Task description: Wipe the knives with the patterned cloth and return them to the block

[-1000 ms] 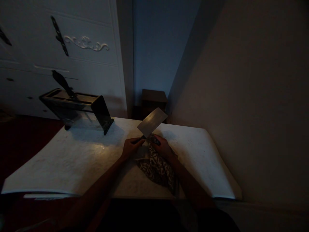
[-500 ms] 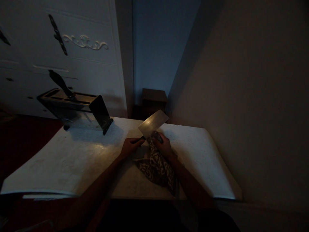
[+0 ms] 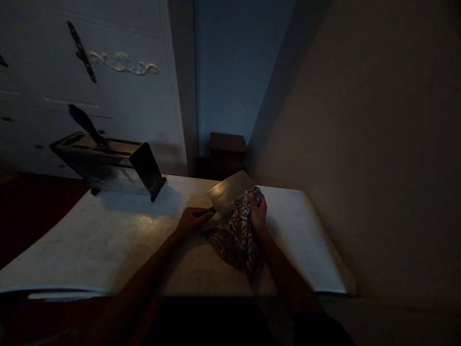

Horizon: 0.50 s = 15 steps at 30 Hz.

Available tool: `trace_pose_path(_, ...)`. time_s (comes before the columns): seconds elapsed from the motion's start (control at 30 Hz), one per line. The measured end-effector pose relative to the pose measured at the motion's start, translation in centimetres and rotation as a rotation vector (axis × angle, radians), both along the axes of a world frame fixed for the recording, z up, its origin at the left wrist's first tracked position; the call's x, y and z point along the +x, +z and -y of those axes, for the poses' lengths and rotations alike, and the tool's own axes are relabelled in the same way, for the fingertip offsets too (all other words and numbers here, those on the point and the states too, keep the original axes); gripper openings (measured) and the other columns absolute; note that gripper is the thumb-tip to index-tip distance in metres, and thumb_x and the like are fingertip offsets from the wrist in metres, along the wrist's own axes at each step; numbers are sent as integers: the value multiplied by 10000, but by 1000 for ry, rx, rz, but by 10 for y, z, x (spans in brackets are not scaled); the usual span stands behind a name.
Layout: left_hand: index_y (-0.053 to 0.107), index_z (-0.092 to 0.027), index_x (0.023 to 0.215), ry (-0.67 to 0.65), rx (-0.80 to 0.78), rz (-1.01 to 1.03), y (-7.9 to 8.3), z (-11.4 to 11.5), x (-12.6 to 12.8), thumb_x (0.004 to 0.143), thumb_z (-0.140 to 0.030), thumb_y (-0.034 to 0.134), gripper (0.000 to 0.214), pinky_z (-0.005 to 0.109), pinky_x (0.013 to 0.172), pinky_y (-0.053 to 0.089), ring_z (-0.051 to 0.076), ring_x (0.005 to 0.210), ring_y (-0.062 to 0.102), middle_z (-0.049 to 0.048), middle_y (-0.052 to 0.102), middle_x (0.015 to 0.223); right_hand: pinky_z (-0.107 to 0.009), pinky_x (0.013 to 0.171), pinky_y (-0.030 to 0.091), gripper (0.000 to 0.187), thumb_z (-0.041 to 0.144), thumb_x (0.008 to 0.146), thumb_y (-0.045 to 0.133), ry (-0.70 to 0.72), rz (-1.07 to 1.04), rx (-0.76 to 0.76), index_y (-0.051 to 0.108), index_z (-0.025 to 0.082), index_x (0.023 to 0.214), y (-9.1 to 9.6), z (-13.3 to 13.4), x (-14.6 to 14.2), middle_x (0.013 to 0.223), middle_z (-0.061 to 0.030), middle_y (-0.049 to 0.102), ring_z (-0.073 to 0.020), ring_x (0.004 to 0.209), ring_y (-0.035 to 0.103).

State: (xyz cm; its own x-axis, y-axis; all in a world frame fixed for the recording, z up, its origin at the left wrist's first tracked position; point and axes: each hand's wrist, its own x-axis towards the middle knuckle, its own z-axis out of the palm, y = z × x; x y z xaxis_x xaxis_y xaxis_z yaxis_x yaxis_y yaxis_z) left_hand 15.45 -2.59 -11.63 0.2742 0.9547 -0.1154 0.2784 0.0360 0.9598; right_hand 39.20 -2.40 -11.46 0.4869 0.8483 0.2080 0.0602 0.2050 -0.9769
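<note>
My left hand (image 3: 192,220) is closed around the dark handle of a cleaver (image 3: 230,191), whose broad shiny blade points away and to the right above the table. Bunched in my right hand (image 3: 258,211) is a dark cloth (image 3: 234,239) with a pale swirling pattern. The cloth lies along the lower right edge of the blade, with my right fingers near the blade's far end. Its loose part hangs down toward the tabletop between my forearms.
A knife block (image 3: 108,161) with clear sides stands at the left on the white table (image 3: 82,240), one black-handled knife (image 3: 86,124) in it. Behind are a white cabinet (image 3: 137,105) and a small brown box-like piece (image 3: 228,143). A wall (image 3: 360,144) rises at the right.
My right hand has moved with the cloth along the blade, from near the handle toward the far end. My left hand keeps its hold, and the view has shifted slightly.
</note>
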Motion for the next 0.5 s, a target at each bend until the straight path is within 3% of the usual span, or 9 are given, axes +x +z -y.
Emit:
trace_pose_path(0.2, 767, -99, 935, -30, 12, -2, -3, 2, -2, 757, -544, 663, 490, 233, 545, 422, 188, 657, 626, 66, 712, 772, -308, 834, 458, 431, 469, 760, 661, -65, -58, 23, 610, 146, 1041, 2, -2, 13, 968, -40, 650, -177, 884, 577)
trace_pose_path(0.5, 765, -107, 973, -83, 58, -31, -2, 5, -14, 763, -542, 668, 492, 264, 595, 474, 228, 721, 661, 84, 729, 845, -278, 824, 446, 328, 309, 719, 610, -14, -158, 102, 637, 158, 1009, -4, -6, 25, 930, -10, 653, -157, 857, 565)
